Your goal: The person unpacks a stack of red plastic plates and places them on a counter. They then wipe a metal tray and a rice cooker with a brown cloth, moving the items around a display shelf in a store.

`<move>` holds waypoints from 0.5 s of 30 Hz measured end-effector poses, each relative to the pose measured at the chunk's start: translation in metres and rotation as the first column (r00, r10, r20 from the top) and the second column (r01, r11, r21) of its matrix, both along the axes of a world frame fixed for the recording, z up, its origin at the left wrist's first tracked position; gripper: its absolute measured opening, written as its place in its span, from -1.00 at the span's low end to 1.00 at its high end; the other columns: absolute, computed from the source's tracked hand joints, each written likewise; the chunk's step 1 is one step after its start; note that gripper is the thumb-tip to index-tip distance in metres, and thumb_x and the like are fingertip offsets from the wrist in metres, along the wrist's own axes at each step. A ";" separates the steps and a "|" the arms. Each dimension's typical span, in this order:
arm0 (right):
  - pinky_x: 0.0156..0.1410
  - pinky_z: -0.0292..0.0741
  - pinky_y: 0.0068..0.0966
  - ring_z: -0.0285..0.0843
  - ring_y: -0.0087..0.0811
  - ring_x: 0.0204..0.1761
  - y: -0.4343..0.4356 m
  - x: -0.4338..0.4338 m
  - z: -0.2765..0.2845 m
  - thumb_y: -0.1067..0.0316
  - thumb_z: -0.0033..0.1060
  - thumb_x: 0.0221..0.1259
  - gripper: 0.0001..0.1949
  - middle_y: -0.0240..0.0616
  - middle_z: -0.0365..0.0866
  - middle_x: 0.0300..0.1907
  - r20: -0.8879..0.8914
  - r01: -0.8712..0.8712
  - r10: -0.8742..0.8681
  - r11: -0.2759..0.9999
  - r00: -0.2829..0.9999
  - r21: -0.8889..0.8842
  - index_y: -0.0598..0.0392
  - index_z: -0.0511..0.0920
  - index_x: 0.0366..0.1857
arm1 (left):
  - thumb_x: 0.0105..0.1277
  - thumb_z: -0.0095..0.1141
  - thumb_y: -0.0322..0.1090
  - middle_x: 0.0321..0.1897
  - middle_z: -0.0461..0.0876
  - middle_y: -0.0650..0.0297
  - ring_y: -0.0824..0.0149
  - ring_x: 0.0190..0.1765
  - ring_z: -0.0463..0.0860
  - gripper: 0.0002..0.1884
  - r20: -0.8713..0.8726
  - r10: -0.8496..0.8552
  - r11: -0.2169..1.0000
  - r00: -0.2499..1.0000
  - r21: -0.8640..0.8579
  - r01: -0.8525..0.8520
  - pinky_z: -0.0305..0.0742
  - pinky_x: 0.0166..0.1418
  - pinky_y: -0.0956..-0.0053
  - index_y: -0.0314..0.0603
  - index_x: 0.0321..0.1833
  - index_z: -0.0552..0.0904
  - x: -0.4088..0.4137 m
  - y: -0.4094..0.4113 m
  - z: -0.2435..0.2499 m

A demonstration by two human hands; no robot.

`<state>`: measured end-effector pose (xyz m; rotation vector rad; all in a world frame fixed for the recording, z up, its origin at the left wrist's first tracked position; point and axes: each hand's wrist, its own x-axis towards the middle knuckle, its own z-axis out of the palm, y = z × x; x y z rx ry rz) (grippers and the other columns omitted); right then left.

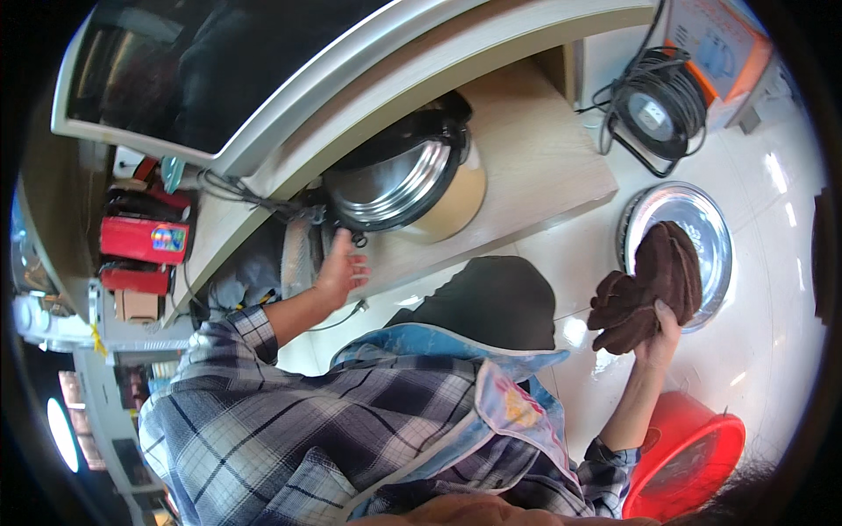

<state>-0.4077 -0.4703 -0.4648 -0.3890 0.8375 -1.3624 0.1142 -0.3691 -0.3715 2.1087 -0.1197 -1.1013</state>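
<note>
My left hand (342, 271) is empty, its fingers apart and somewhat blurred, just beside the black rim of a large beige cooker (454, 207). The cooker has a shiny steel inner part and stands on a low wooden shelf under the desk. Whether a fingertip touches the rim, I cannot tell. On the other side, my right hand (656, 338) grips a bunched dark brown cloth (668, 263), thumb on top. The cloth hangs over a round shiny metal basin or tray (717, 250) on the tiled floor and hides part of it.
A red plastic bucket (691, 454) stands by my right forearm. Beyond the metal basin are a black cable reel (648, 115) and an orange and white box (720, 49). Cables (250, 194) hang at the desk edge near red boxes (141, 240). A plug lies below my left hand.
</note>
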 end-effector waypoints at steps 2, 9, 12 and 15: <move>0.38 0.45 -0.17 0.52 -0.10 0.23 0.000 -0.004 -0.002 0.43 0.10 0.21 -0.45 -0.01 0.51 0.22 0.024 -0.015 0.015 1.000 1.000 -0.015 0.33 0.30 0.32 | 0.37 0.05 0.24 -0.15 0.56 0.20 0.25 -0.13 0.61 -0.44 0.027 -0.136 0.986 0.990 0.102 0.133 0.48 -0.12 0.37 -0.08 0.14 0.41 -0.035 0.008 0.021; 0.41 0.42 -0.19 0.50 -0.12 0.25 -0.005 0.000 0.001 0.45 0.13 0.15 -0.40 -0.04 0.50 0.23 -0.019 -0.016 0.015 1.000 1.000 -0.021 0.27 0.29 0.35 | 0.27 0.14 -0.43 -0.02 0.57 0.02 -0.02 0.05 0.58 -0.77 0.911 -0.327 0.156 -0.251 0.314 0.937 0.49 0.15 0.22 -0.25 -0.03 0.59 -0.092 -0.112 0.092; 0.41 0.40 -0.19 0.47 -0.11 0.27 -0.005 0.005 0.012 0.48 0.12 0.10 -0.37 -0.04 0.47 0.27 0.000 -0.017 0.017 0.998 1.000 -0.062 0.25 0.29 0.36 | 0.41 0.07 -0.18 0.23 0.52 -0.04 -0.10 0.24 0.52 -0.63 0.891 -0.408 0.392 -0.200 0.369 0.843 0.38 0.33 0.17 -0.19 0.20 0.54 -0.079 -0.165 0.096; 0.41 0.40 -0.20 0.46 -0.11 0.28 -0.003 0.004 0.023 0.49 0.12 0.10 -0.37 -0.04 0.46 0.28 -0.005 -0.006 0.005 0.998 1.000 -0.068 0.25 0.28 0.36 | 0.42 0.04 0.06 0.18 0.57 -0.03 -0.06 0.24 0.52 -0.48 0.823 -0.523 0.612 -0.220 0.543 0.575 0.38 0.31 0.18 -0.15 0.26 0.52 -0.053 -0.193 0.068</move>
